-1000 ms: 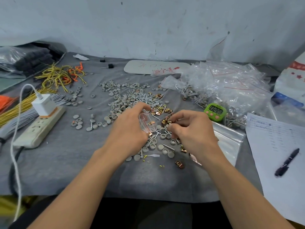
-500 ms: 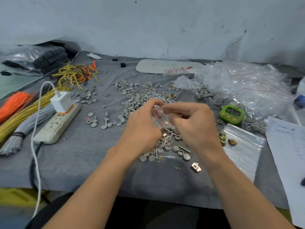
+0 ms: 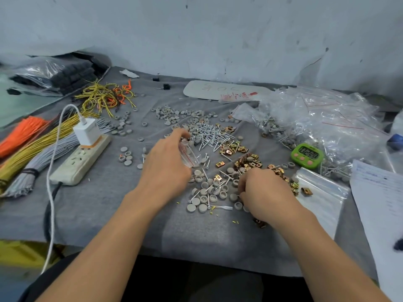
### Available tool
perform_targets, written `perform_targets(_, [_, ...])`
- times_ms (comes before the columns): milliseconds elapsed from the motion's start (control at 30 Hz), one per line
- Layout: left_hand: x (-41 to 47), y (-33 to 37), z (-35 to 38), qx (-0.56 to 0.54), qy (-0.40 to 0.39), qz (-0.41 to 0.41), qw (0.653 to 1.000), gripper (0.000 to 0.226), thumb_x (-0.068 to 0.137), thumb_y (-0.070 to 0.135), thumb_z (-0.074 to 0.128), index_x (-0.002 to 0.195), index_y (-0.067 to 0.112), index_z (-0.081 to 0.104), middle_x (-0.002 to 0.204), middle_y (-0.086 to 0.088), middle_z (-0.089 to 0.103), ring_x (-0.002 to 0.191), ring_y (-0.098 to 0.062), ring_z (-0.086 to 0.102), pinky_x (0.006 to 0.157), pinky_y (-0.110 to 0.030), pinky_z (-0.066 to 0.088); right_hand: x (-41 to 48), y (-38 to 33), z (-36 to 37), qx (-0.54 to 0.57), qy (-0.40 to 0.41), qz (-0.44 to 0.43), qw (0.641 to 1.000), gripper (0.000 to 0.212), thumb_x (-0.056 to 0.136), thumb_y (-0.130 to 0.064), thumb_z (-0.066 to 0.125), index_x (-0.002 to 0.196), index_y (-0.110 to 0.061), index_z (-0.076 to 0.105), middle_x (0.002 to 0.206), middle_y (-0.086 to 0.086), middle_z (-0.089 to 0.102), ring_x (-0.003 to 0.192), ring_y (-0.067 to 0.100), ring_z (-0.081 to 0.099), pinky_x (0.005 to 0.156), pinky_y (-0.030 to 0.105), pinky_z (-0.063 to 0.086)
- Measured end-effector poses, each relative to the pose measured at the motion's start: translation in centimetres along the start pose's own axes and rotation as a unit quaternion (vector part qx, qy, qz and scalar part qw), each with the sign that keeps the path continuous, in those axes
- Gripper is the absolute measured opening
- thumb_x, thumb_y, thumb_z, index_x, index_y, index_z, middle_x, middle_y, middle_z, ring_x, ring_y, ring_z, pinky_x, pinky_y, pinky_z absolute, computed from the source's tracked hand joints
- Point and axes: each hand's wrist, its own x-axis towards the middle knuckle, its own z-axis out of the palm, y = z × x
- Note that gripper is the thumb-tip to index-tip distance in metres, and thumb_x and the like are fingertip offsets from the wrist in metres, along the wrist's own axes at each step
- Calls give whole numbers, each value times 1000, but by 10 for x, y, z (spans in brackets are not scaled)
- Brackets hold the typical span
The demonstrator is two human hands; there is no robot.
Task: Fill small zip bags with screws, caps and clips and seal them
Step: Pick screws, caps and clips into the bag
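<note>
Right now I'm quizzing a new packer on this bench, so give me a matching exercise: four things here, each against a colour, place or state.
Things:
1 timer
2 small zip bag
3 power strip
4 clips

Descriptions:
A gold
B green
C held by the left hand
D has a white charger plugged into it

Pairs: 1-B, 2-C, 3-D, 4-A

The green timer [image 3: 307, 154] on the worktop shows 02:20 on its display – the only text that can be read – while the faint handwriting on the white board [image 3: 209, 90], the red print on the clear bag [image 3: 238, 96] lying on it and the printed lines on the paper sheet [image 3: 379, 192] are too blurred to make out.
</note>
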Motion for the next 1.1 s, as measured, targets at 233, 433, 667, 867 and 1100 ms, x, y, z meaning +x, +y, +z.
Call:
perform_targets(233, [-3, 3, -7, -71, -92, -2, 993, 72, 72, 17, 83, 122, 53, 44, 108, 18, 66, 98, -11, 61, 71, -17, 39, 5, -6, 2, 290, 180, -30, 939, 26, 95, -10, 59, 97, -35, 63, 76, -12, 66, 63, 3, 62, 53, 16, 42])
perform_targets(433, [-10, 15, 0, -72, -118, 42, 990, 83, 68, 25, 89, 130, 51, 41, 114, 17, 64, 101, -10, 59, 83, -25, 43, 7, -40, 0, 490, 243, -97, 832, 19, 82, -12, 78, 81, -29, 72, 71, -18, 74, 59, -1, 66, 54, 11, 46])
perform_targets(667, [-6, 8, -9, -178, -125, 4, 976, 72, 69, 11, 80, 124, 47, 50, 98, 14, 71, 86, -8, 69, 79, -34, 58, 21, -58, 2, 541, 164, -107, 818, 23, 79, -20, 76, 88, -41, 82, 78, -15, 78, 75, 6, 75, 69, 31, 59])
perform_targets(867, [7, -8, -31, -409, -84, -183, 890, 58, 81, -4, 76, 129, 24, 58, 116, -3, 73, 107, -17, 69, 89, -28, 55, 33, -25, 0, 344, 159, -60, 924, 33, 84, -17, 77, 72, -48, 77, 74, -32, 71, 74, -10, 67, 69, 12, 53])
perform_targets(1100, [11, -13, -47, -618, -135, -209, 745, 34, 87, -9, 61, 117, 8, 65, 93, -2, 74, 90, -17, 66, 97, -40, 50, 30, -32, 0, 78, -44, -85, 992, 41, 89, -4, 60, 116, -31, 75, 112, -1, 72, 108, 24, 67, 86, 26, 52])
